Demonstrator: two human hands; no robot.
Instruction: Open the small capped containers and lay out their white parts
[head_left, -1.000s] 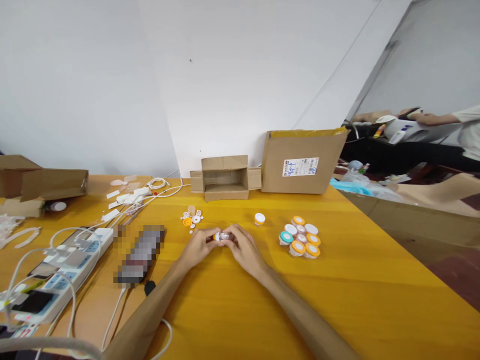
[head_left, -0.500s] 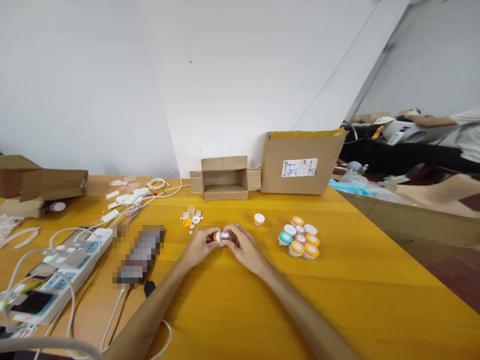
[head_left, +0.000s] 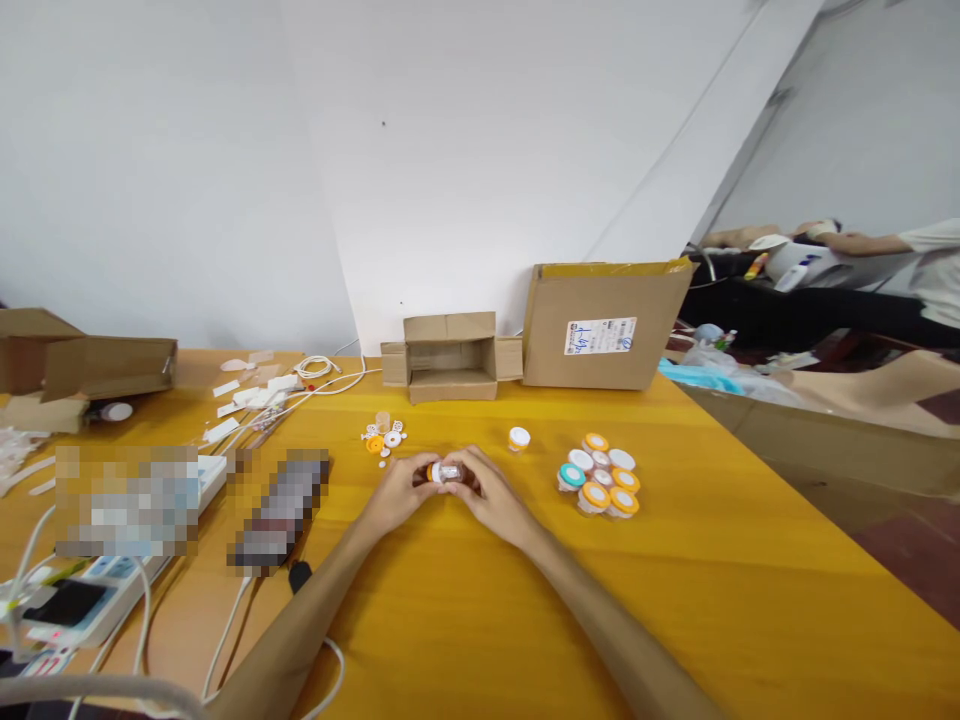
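From where I stand, the small container (head_left: pixel 447 473) lies on its side at the centre of the clock, caught between both hands above the worktop (head_left: pixel 480 620). The left hand (head_left: pixel 403 488) has its grip closed around the orange-and-white end; the right hand (head_left: pixel 489 498) is closed around the clear end. I can't tell how hard either presses, or whether the container touches the wood.

Should one grip ease while the other pushes, the smooth clear end could slip and roll, perhaps towards the loose plastic parts (head_left: pixel 392 439) at ten o'clock, scattering them. A careless swing of the right hand might topple the lone capped jar (head_left: pixel 519 439) at two, or jostle the cluster of jars (head_left: pixel 596 497) at three. At seven, the white cable (head_left: pixel 339 660) beside the left forearm could snag.
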